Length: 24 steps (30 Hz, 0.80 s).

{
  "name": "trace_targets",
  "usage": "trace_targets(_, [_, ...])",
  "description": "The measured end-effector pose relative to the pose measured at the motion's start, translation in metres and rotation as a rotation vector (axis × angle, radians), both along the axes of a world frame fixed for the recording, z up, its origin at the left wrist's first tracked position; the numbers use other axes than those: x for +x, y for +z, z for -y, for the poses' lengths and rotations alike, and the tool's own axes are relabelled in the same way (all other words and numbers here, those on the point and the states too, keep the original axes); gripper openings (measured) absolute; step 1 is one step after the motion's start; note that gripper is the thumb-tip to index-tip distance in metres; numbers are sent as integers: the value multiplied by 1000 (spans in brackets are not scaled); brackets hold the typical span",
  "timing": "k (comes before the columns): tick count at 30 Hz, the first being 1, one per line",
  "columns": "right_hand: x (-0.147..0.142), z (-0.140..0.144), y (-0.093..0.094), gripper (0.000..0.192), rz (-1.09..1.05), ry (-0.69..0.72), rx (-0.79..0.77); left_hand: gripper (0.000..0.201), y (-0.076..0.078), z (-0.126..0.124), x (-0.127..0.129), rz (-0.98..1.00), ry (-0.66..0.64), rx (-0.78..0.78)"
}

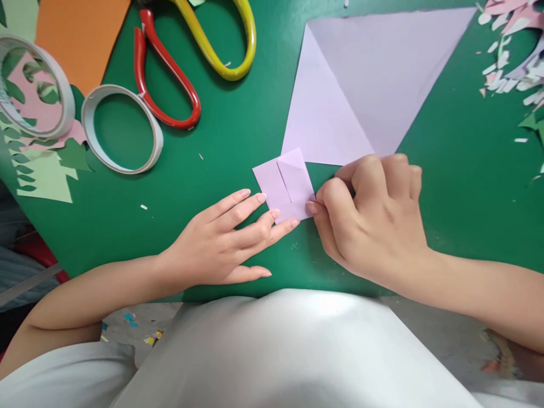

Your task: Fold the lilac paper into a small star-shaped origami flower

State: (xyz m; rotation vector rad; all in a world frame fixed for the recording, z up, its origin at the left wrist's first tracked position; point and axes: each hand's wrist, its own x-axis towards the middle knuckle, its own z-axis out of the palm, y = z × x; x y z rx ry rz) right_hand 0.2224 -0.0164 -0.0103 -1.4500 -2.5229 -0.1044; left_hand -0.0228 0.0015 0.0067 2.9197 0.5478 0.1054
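White cloth of the person's top point(272, 351) fills the near edge of the view, with both bare forearms coming in over it onto a green table point(204, 164). Nearest of the two, the left hand point(221, 243) lies flat and palm down, fingers stretched out and relaxed rather than curled, the tips of the middle fingers resting on the near left edge of a small folded lilac paper point(284, 186). Opposite it, the right hand point(374, 218) is bunched with its fingers curled in, thumb and forefinger pinching the right corner of that same piece. This small folded lilac paper sits flat on the table between the two hands, a narrower flap folded over its right half. Just beyond it, touching or nearly touching its far corner, lies a large lilac sheet point(365, 85) folded along a diagonal into a broad triangle. To the left, farther out, a thin tape roll point(121, 129) lies flat, and a thicker tape roll point(36, 85) sits beside it over pink and pale green cut paper shapes point(46, 170). Beyond these are red-handled scissors point(165, 73) and yellow-handled scissors point(221, 39), an orange sheet point(80, 34) at the far left, and paper scraps point(510, 56) scattered at the far right.
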Motion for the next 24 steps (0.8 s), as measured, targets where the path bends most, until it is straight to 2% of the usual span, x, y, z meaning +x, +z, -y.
trace_targets(2, [0,0,-1,18,-2,0,1,61,0,2,1,3,18,-3])
trace_targets(6, [0,3,0,17,-41,-26,-116,65,0,6,4,35,40,-10])
trace_targets(13, [0,8,-2,32,-67,-42,-210,67,0,6,3,21,34,0])
trace_targets(18, [0,10,-6,20,-133,-90,-222,64,1,4,1,12,13,12])
trace_targets(24, [3,9,-4,13,-76,-63,-192,59,2,0,0,78,-5,15])
